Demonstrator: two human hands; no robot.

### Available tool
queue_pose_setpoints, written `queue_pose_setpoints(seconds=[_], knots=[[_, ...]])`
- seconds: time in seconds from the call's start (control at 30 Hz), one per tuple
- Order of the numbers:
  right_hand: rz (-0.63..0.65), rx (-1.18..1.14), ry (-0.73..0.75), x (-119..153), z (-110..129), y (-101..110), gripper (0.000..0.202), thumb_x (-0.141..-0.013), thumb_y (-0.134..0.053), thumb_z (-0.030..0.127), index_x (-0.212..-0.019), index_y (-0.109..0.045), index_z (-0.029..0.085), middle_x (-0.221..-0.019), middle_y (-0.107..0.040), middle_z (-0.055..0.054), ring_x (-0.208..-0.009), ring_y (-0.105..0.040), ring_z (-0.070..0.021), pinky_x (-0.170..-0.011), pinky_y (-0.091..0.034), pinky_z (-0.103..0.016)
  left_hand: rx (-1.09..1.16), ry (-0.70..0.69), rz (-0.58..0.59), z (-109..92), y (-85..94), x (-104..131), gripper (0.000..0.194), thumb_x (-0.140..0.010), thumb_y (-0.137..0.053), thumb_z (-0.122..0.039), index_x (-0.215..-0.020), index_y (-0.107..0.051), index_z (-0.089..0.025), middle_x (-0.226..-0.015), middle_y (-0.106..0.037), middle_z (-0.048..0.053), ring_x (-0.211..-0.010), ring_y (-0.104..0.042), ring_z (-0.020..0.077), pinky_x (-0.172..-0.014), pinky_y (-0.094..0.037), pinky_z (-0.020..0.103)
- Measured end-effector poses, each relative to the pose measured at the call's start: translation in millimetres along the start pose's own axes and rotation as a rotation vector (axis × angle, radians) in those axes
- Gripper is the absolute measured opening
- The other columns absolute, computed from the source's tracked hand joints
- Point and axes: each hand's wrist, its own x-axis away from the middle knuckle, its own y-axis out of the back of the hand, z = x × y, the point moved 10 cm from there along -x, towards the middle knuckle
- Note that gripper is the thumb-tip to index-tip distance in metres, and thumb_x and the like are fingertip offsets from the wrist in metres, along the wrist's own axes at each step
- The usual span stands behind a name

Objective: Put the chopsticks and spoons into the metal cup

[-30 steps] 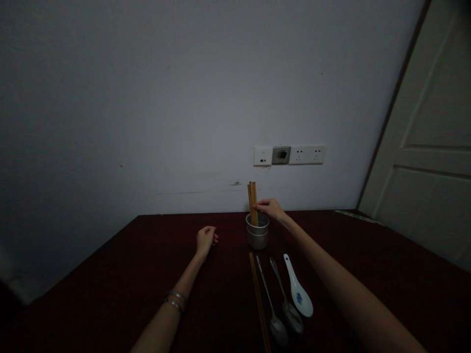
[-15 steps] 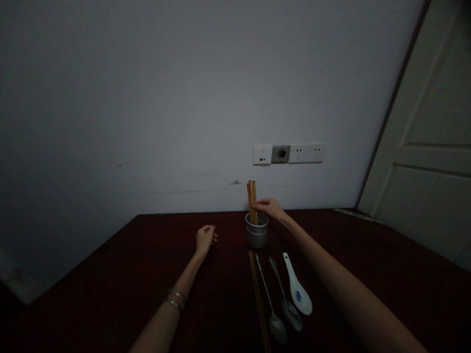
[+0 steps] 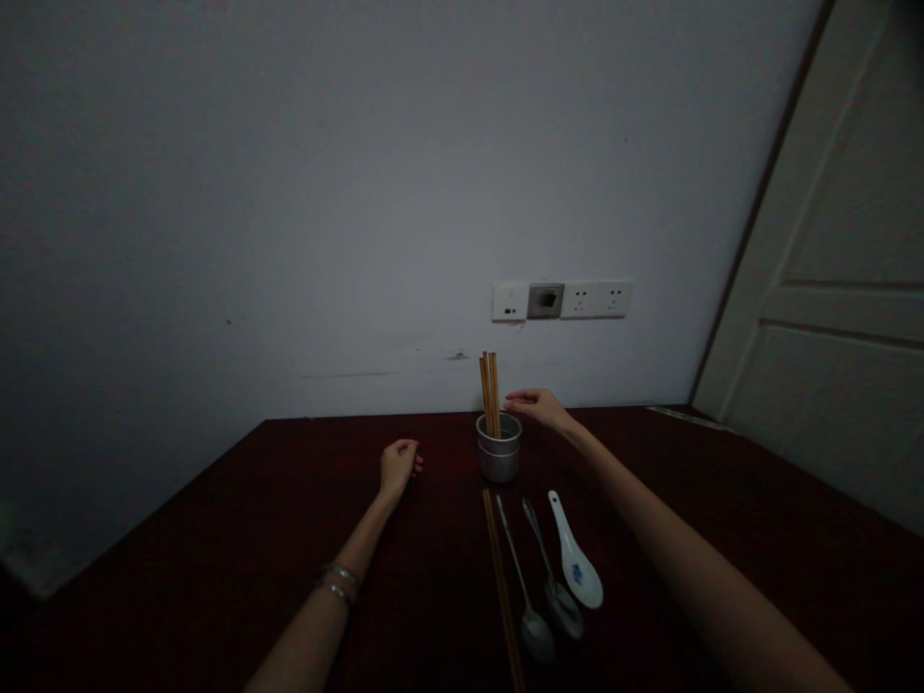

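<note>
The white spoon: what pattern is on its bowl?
The white spoon has a small blue motif in its bowl, seen best in the head view.

tabletop (image 3: 238, 500) open left of the left hand (image 3: 398, 466) and between it and the cup (image 3: 499, 462). standing chopsticks (image 3: 489, 395) block the cup's left part; spoons (image 3: 536, 633) in the way nearer in.

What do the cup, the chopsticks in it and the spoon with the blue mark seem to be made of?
Cup: probably metal, dull grey with a soft sheen.
Chopsticks: likely wood or bamboo, yellow-brown; the finish is unclear.
Spoon with the blue mark: glossy white, so perhaps glazed ceramic, though plastic is possible.
</note>
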Motion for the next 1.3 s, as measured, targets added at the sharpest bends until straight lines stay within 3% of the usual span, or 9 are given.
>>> queue_pose_setpoints(seconds=[0.17, 0.33, 0.6, 0.7, 0.87, 0.97, 1.07, 1.2, 1.3], knots=[[-0.083, 0.200, -0.038, 30, -21, 48, 0.036, -0.066, -0.063, 0.038, -0.090, -0.065, 0.012, -0.083, -0.068, -0.009, -0.071, -0.062, -0.0165, -0.054, -0.046, -0.021, -0.003, -0.022, 0.009, -1, -0.3, 0, 0.022, -0.071, -0.046, -0.028, -0.079, -0.057, -0.012, -0.049, -0.054, -0.002, -0.038, -0.050, 0.0096, -0.036, -0.035, 0.018], [-0.131, 0.588, -0.014, 72, -44, 85, 0.031, -0.073, -0.054, 0.036, -0.090, -0.067, 0.013, -0.090, -0.068, -0.009, -0.083, -0.062, -0.0201, -0.072, -0.047, -0.027, -0.003, -0.039, 0.011, -2, 0.0, -1, 0.022, -0.070, -0.046, -0.030, -0.078, -0.056, -0.012, -0.048, -0.053, -0.002, -0.038, -0.049, 0.0096, -0.037, -0.035, 0.018], [-0.161, 0.990, 0.039, 131, -83, 87, 0.045, -0.079, -0.046, 0.035, -0.117, -0.054, 0.011, -0.123, -0.052, -0.015, -0.116, -0.044, -0.0248, -0.098, -0.032, -0.036, -0.004, -0.065, 0.009, -10, 0.3, 4, 0.022, -0.067, -0.047, -0.030, -0.076, -0.056, -0.012, -0.046, -0.053, -0.002, -0.037, -0.049, 0.0099, -0.036, -0.035, 0.018], [-0.200, 1.079, 0.041, 143, -82, 81, 0.044, -0.083, -0.040, 0.036, -0.117, -0.054, 0.011, -0.127, -0.047, -0.016, -0.122, -0.038, -0.0260, -0.100, -0.028, -0.040, -0.010, -0.063, 0.008, -11, 0.3, 6, 0.022, -0.067, -0.048, -0.030, -0.076, -0.057, -0.012, -0.047, -0.053, -0.001, -0.037, -0.049, 0.0097, -0.036, -0.035, 0.018], [-0.194, 1.141, 0.044, 148, -71, 74, 0.044, -0.084, -0.036, 0.032, -0.116, -0.055, 0.010, -0.126, -0.049, -0.016, -0.121, -0.039, -0.0253, -0.099, -0.030, -0.038, -0.091, -0.074, -0.066, -20, 7.2, 10, 0.022, -0.070, -0.044, -0.029, -0.076, -0.058, -0.012, -0.051, -0.055, 0.000, -0.041, -0.052, 0.0097, -0.039, -0.038, 0.017], [-0.195, 1.143, 0.040, 149, -67, 73, 0.043, -0.084, -0.036, 0.031, -0.116, -0.056, 0.009, -0.126, -0.049, -0.016, -0.120, -0.040, -0.0255, -0.098, -0.031, -0.037, -0.270, -0.007, 0.059, -27, -8.3, 14, 0.020, -0.070, -0.046, -0.028, -0.074, -0.058, -0.013, -0.056, -0.060, 0.003, -0.043, -0.054, 0.0098, -0.040, -0.038, 0.016], [-0.198, 1.135, 0.038, 150, -65, 73, 0.042, -0.083, -0.038, 0.030, -0.116, -0.056, 0.010, -0.126, -0.049, -0.015, -0.121, -0.040, -0.0242, -0.099, -0.030, -0.036, -0.392, 0.080, 0.278, -34, -35.7, 28, 0.012, -0.063, -0.054, -0.023, -0.065, -0.060, -0.012, -0.054, -0.062, 0.004, -0.040, -0.053, 0.0103, -0.038, -0.038, 0.017], [-0.199, 1.147, 0.058, 151, -61, 72, 0.041, -0.083, -0.038, 0.028, -0.115, -0.057, 0.010, -0.124, -0.051, -0.015, -0.120, -0.041, -0.0227, -0.099, -0.030, -0.035, -0.526, 0.036, 0.579, -47, -77.8, 64, 0.011, -0.060, -0.056, -0.022, -0.056, -0.060, -0.012, -0.053, -0.061, 0.004, -0.038, -0.051, 0.0106, -0.034, -0.036, 0.018], [-0.197, 1.149, 0.067, 152, -59, 71, 0.041, -0.083, -0.038, 0.027, -0.114, -0.057, 0.009, -0.123, -0.052, -0.016, -0.119, -0.042, -0.0237, -0.099, -0.031, -0.036, -0.606, 0.005, 0.701, -46, -98.3, 92, 0.014, -0.060, -0.058, -0.025, -0.052, -0.058, -0.013, -0.051, -0.060, 0.004, -0.037, -0.051, 0.0120, -0.033, -0.036, 0.019]])
